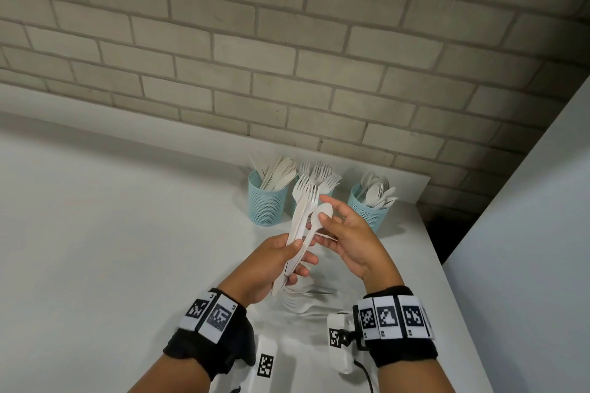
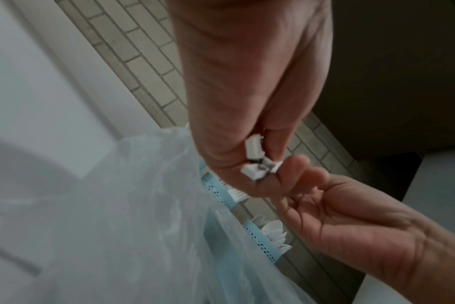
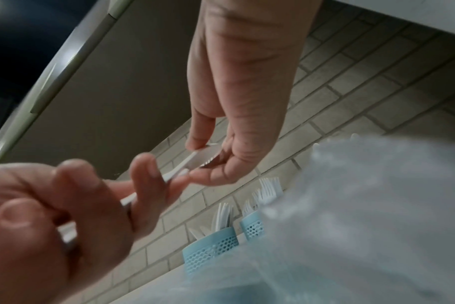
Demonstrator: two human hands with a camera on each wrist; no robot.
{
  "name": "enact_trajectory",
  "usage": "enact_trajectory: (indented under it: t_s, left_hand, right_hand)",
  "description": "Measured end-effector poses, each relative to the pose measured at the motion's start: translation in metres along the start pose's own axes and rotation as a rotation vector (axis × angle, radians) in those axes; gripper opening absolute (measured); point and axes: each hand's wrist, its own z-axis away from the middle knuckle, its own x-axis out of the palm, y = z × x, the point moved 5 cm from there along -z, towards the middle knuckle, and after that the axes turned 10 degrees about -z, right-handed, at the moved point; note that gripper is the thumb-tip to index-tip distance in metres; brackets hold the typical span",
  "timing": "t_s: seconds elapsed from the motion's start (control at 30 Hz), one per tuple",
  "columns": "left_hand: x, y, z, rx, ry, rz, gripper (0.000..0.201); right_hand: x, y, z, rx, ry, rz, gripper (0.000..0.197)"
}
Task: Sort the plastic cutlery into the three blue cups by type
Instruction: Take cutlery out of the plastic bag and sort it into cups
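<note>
Three blue cups in a row near the far right corner of the desk (image 1: 111, 217), close under the brick wall (image 1: 287, 41): left cup (image 1: 267, 201) with knives, middle cup (image 1: 295, 201) with forks and mostly hidden behind the held cutlery, right cup (image 1: 370, 212) with spoons, standing just beside the desk's right edge. Wide bare white surface to the left of the cups and toward the near left corner. A dark gap past the right edge, then a white panel (image 1: 526, 233) rising beside it.

Held above the desk, in front of the cups: a bundle of forks (image 1: 301, 220), tines up, gripped by the left hand (image 1: 277, 262) with thumb and curled fingers around the handles. Right hand (image 1: 348, 239) just beside it, thumb and fingertips pinching a spoon (image 1: 321, 214) at its bowl, the other fingers loosely spread.

More loose cutlery (image 1: 306, 300) lying on the desk below the hands, blurred. Crinkled clear plastic (image 2: 117, 226) filling the lower part of both wrist views. Black wrist straps with square markers on both forearms.
</note>
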Motion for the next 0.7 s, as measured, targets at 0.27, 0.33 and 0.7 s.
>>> enact_trajectory:
  t_s: [0.27, 0.33, 0.7]
  left_hand:
    - [0.000, -0.001, -0.004, -0.020, 0.048, -0.035, 0.024]
    - [-0.001, -0.002, -0.005, -0.020, 0.078, -0.075, 0.023]
    - [0.000, 0.001, -0.015, 0.103, 0.220, -0.284, 0.021]
  right_hand:
    - [-0.013, -0.006, -0.002, -0.045, 0.100, 0.012, 0.029]
    - [-0.017, -0.010, -0.002, -0.064, 0.149, -0.002, 0.027]
    - [-0.017, -0.022, -0.016, -0.129, 0.378, 0.476, 0.022]
